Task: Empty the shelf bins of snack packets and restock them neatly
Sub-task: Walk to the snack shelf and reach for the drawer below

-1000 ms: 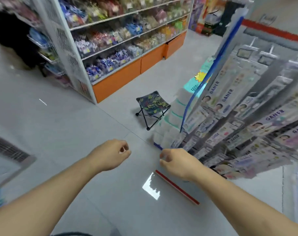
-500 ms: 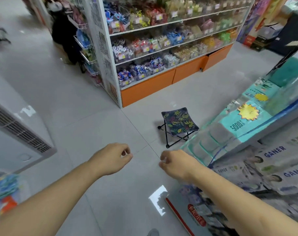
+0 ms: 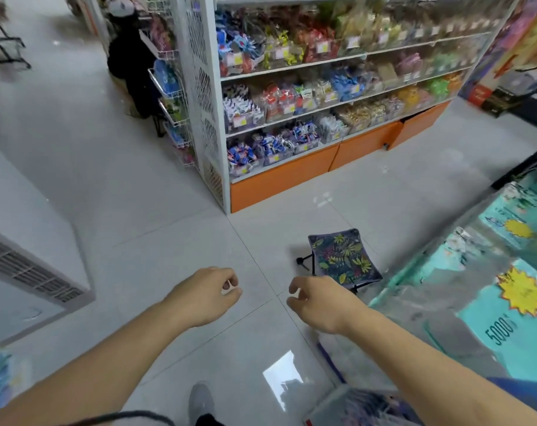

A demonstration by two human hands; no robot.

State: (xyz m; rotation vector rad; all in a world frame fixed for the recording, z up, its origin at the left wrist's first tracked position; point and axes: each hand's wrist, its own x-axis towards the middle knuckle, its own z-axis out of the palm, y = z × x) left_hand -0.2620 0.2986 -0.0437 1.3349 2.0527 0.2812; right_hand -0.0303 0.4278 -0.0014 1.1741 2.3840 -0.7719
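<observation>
Above floor: both hands [image 3: 205,295] empty | snack packets [image 3: 270,149] blurred (labels unreadable)

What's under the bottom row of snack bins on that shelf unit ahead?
Under the bottom row of bins sit orange base panels resting on the grey floor. Whatever is behind those panels is covered, so I cannot tell if stock is stored there.
</observation>
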